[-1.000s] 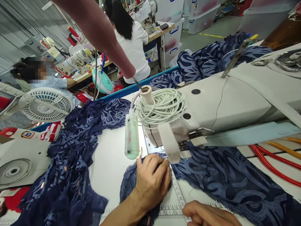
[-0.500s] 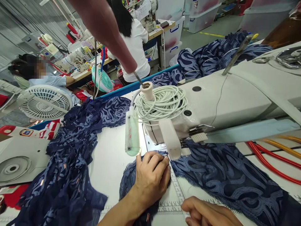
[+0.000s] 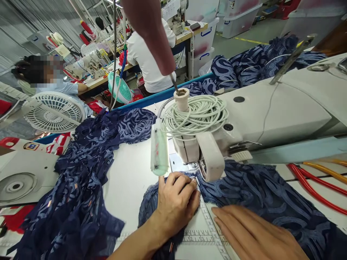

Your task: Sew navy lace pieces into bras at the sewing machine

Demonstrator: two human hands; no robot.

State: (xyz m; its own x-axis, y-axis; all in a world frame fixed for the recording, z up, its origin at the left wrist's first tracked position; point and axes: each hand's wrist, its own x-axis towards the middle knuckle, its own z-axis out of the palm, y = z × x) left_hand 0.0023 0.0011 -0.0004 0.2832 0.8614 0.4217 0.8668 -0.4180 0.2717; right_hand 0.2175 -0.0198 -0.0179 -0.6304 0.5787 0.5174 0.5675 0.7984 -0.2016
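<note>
My left hand (image 3: pixel 176 202) is closed in front of the sewing machine, its fingers bent and pressing the end of a white tape measure (image 3: pixel 207 216) against navy lace fabric (image 3: pixel 148 204). From there the tape runs down toward me, across ruler markings on the white table. My right hand (image 3: pixel 255 233) lies flat with fingers stretched out, beside the tape and over the edge of the patterned navy lace on the right. The sewing machine head (image 3: pixel 187 150) stands just beyond my left hand, with a coil of pale green cord (image 3: pixel 200 113) on top.
A heap of navy lace pieces (image 3: pixel 89 173) covers the left of the white table (image 3: pixel 127 173). A dark red handle (image 3: pixel 154 36) hangs overhead. More lace (image 3: pixel 244 68) lies behind the machine. Red tubes (image 3: pixel 311 191) are at right. Two people sit at machines beyond, near a white fan (image 3: pixel 54 112).
My right hand has gone from curled fingers at the tape to lying flat beside it. My left hand stays at the tape's end. The view has shifted slightly.
</note>
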